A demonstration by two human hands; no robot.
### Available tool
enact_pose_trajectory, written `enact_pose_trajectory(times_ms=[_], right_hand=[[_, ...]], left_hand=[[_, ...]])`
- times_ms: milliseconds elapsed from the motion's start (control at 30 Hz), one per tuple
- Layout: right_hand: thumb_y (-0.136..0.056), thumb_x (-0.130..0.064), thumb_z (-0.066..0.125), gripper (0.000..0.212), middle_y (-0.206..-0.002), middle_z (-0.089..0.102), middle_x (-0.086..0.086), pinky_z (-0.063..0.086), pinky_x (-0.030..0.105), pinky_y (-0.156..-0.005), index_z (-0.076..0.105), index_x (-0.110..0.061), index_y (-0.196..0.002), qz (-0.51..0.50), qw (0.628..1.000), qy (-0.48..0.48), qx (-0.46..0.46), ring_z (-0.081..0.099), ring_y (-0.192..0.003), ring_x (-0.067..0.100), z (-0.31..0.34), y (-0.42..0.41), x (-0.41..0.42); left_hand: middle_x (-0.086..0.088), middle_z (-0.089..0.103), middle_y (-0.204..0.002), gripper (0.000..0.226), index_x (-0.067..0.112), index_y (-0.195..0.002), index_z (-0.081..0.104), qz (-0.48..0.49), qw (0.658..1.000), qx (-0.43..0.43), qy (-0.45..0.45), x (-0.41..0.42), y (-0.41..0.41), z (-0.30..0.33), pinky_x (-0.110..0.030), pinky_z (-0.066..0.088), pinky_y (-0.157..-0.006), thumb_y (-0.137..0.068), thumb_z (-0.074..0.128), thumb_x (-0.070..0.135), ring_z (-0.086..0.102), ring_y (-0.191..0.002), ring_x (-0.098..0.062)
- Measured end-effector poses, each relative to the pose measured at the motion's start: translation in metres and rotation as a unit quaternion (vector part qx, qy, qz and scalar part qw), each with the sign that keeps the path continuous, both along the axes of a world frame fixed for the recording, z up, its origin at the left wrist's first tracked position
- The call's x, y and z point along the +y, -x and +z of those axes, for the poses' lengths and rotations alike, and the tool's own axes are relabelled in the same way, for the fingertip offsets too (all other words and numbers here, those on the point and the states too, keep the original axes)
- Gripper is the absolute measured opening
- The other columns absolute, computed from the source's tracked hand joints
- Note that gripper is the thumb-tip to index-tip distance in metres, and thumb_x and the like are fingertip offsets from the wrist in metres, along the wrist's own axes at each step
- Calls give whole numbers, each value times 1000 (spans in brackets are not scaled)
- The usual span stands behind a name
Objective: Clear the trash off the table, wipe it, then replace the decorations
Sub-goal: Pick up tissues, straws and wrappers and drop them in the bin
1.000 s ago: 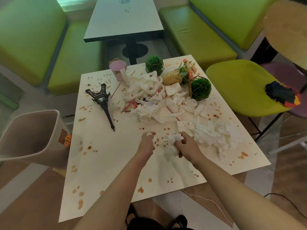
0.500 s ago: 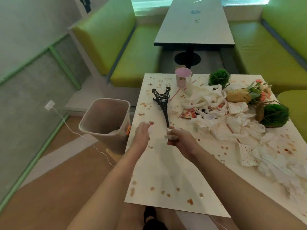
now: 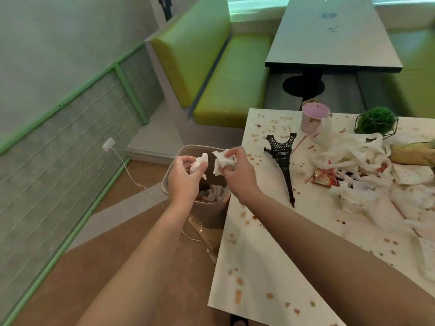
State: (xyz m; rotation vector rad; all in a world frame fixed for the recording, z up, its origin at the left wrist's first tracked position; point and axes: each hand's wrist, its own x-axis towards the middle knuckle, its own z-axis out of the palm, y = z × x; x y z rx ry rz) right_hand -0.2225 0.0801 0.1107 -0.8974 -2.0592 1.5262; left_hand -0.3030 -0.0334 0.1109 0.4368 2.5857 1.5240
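Both hands over bin (image 3: 169, 175): left hand (image 3: 186, 177), right hand (image 3: 237, 175) fingers curled, pinching tissue wads (image 3: 199, 162). Early release near rim risks floor drop.

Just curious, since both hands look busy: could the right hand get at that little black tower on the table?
Probably yes: the tower model lies in the open beside the right hand, but that hand's grip is full of crumpled tissue.

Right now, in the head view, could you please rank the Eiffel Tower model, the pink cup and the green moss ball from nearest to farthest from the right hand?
From the right hand:
1. Eiffel Tower model, lying on the table just to its right.
2. Pink cup, farther back, upright.
3. Green moss ball, at the far right, in a wire frame.
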Motion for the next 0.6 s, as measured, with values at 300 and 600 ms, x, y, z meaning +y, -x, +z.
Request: enact_pose_trajectory(times_ms=[300, 600], right_hand=[[-93, -11, 63, 41, -138, 46, 0, 36, 7, -61, 57, -24, -131, 97, 987, -6, -131, 52, -101, 10, -21, 23, 8], [-89, -6, 57, 20, -95, 66, 7, 55, 36, -76, 69, -18, -100, -38, 989, 122, -78, 60, -76, 16, -31, -76, 56]], left_hand=[[-4, 50, -142, 57, 23, -145, 42, -76, 945, -35, 316, 14, 29, -28, -42, 44, -99, -94, 54, 47, 43, -132, -25], [9, 63, -106, 23, 29, -108, 62, -183, 970, -12, 160, 70, -50, -19, -37, 50, -85, -96, 52, 44, 58, -102, -14]])
